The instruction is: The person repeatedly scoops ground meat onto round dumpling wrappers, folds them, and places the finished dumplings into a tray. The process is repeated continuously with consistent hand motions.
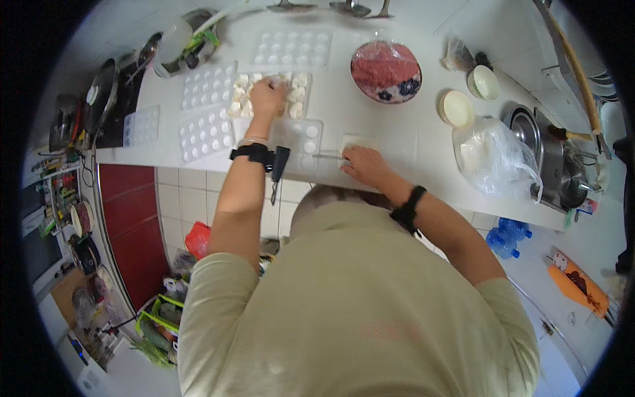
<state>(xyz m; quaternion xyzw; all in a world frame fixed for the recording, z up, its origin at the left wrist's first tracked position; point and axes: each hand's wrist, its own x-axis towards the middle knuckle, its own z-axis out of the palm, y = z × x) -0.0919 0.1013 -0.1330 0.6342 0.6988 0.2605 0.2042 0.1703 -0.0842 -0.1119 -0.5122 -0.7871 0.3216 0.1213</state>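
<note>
My left hand [268,98] is over a white plastic tray [308,84] filled with rows of small pale wrapped dumplings [296,94]. Its fingers point down among them, and whether they pinch one is hidden. Near the counter's front edge, my right hand [368,166] grips a thin utensil [328,156] that sticks out to the left. Just under and beyond that hand lies a stack of pale square wrappers [359,141]. Farther back sits a patterned bowl [384,97] of pink minced meat [379,64], partly covered by clear plastic film.
Several dimpled white trays [292,48] lie around the filled one. A cream bowl [456,109], another bowl [483,83] and a plastic bag [496,154] stand right, before a steel sink [548,164]. A pan [101,92] is far left. Ladles [349,8] hang at the back.
</note>
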